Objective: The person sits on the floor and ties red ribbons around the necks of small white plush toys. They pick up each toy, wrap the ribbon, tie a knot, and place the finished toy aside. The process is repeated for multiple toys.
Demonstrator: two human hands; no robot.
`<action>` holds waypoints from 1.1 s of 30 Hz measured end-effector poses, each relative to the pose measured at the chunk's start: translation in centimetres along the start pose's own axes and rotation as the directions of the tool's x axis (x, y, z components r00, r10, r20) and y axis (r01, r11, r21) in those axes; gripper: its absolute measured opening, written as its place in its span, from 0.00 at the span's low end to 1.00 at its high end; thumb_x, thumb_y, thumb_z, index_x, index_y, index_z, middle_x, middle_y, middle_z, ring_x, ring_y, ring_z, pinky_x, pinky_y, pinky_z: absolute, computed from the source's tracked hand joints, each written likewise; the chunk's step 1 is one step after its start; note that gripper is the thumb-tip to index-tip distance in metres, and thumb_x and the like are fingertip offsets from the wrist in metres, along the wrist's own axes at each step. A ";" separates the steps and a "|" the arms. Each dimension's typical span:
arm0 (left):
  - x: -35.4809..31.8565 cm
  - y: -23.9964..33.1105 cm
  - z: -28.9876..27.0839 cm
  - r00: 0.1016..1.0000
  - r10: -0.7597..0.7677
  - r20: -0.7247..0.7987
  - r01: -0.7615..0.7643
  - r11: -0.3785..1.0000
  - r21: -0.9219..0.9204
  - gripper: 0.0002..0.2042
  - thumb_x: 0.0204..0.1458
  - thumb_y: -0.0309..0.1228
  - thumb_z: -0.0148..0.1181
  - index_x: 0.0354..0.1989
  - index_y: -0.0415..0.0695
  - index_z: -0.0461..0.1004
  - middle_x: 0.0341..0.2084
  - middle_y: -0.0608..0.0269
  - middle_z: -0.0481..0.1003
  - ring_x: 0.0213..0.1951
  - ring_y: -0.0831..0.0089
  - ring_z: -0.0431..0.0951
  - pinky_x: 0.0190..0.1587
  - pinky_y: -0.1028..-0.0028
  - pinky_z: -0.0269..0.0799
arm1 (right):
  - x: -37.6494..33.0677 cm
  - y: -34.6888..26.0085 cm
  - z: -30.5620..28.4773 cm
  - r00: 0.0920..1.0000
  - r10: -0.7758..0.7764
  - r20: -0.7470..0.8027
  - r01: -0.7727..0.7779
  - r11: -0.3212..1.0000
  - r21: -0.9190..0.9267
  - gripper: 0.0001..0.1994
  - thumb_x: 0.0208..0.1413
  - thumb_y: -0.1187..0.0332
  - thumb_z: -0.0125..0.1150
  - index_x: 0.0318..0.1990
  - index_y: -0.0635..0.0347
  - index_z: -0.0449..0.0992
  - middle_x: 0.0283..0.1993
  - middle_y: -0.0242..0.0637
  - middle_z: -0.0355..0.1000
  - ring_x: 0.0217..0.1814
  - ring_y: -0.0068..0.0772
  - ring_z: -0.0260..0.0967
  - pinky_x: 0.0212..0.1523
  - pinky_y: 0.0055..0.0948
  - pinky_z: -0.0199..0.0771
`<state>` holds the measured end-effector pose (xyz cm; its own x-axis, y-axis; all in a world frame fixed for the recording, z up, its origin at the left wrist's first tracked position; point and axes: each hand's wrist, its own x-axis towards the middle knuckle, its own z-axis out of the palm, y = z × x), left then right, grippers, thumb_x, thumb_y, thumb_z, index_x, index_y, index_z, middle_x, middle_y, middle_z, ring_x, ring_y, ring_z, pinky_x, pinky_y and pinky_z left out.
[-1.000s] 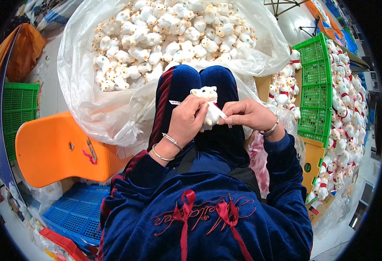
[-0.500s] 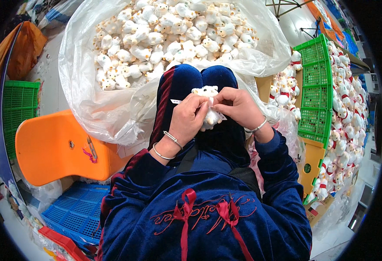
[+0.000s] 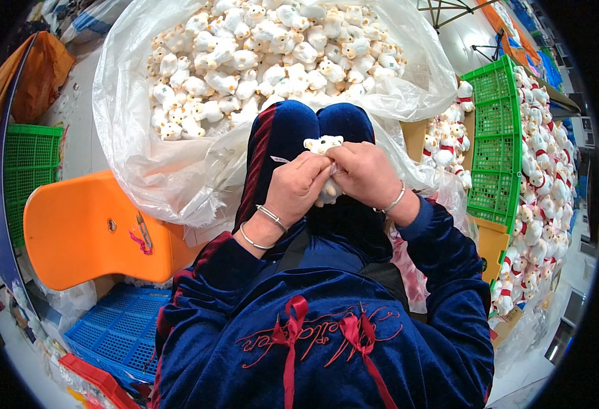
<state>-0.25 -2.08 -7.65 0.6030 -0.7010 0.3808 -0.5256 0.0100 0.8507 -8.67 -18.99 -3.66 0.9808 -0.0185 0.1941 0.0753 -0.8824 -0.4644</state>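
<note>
Between my knees, a small white plush animal (image 3: 323, 144) sits upright with its dark-eyed face toward the far side. My left hand (image 3: 294, 185) is closed round its left side, thumb and fingers pinched at the neck. From the right, my right hand (image 3: 367, 176) is closed too, its fingertips pressed at the same spot and almost touching the left ones. Whatever thin piece lies between the fingertips is hidden. A narrow white tag (image 3: 280, 159) sticks out beside my left hand. The toy's lower body (image 3: 329, 193) shows below the hands.
Ahead, a big clear plastic bag (image 3: 136, 160) holds a heap of similar white plush toys (image 3: 265, 58). At right are a green crate (image 3: 494, 136) and plush toys with red neck bands (image 3: 539, 177). An orange chair (image 3: 74, 232) stands left, near a blue crate (image 3: 119, 330).
My right hand has turned and shifted left, its fingers closing in over the toy's neck against my left fingertips. The white strip seen there earlier is now covered. My left hand has barely moved.
</note>
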 end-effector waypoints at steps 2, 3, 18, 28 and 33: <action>-0.2 0.1 -0.1 1.000 0.006 0.002 -0.006 1.000 0.006 0.04 0.58 0.27 0.65 0.38 0.42 0.79 0.34 0.55 0.80 0.36 0.58 0.84 0.37 0.66 0.80 | 0.4 -0.5 -1.2 0.990 0.100 0.099 -0.111 0.988 0.106 0.06 0.52 0.69 0.69 0.35 0.60 0.80 0.30 0.44 0.77 0.33 0.49 0.78 0.34 0.40 0.77; -0.2 0.2 -0.2 1.000 0.011 0.000 -0.011 1.000 0.013 0.04 0.58 0.27 0.65 0.39 0.42 0.79 0.34 0.55 0.81 0.36 0.58 0.84 0.37 0.66 0.80 | 0.5 -0.7 -1.9 0.978 0.145 0.152 -0.169 0.974 0.154 0.06 0.53 0.68 0.68 0.35 0.60 0.81 0.30 0.44 0.78 0.34 0.48 0.79 0.34 0.39 0.78; -0.4 0.7 -0.4 0.999 -0.044 -0.019 0.044 0.999 0.017 0.05 0.55 0.25 0.67 0.39 0.41 0.79 0.35 0.57 0.78 0.34 0.62 0.83 0.35 0.68 0.80 | -0.8 2.6 -5.3 0.863 0.344 0.369 -0.502 0.663 0.556 0.09 0.66 0.66 0.60 0.40 0.64 0.80 0.38 0.29 0.76 0.38 0.19 0.68 0.40 0.23 0.70; -0.2 1.1 -1.4 0.983 -0.169 0.071 0.165 0.985 0.060 0.05 0.54 0.23 0.69 0.35 0.38 0.77 0.29 0.58 0.75 0.27 0.70 0.78 0.29 0.72 0.73 | -0.9 0.8 -1.3 0.895 0.330 0.299 -0.308 -0.028 0.951 0.14 0.72 0.66 0.51 0.31 0.60 0.69 0.31 0.33 0.70 0.31 0.21 0.65 0.31 0.23 0.65; -0.6 0.6 -2.9 0.965 -0.234 0.116 0.226 0.971 0.082 0.07 0.55 0.25 0.68 0.33 0.38 0.75 0.27 0.56 0.77 0.27 0.67 0.78 0.30 0.70 0.74 | -2.0 2.5 0.9 0.908 0.394 0.143 -0.340 0.495 0.800 0.14 0.72 0.69 0.51 0.29 0.58 0.65 0.25 0.26 0.61 0.27 0.17 0.56 0.28 0.22 0.57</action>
<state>0.79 0.37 -6.30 0.6355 -0.7618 0.1261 -0.4234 -0.2072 0.8819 -10.27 -20.71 -6.03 0.9460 -0.2970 -0.1300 -0.1527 -0.0544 -0.9868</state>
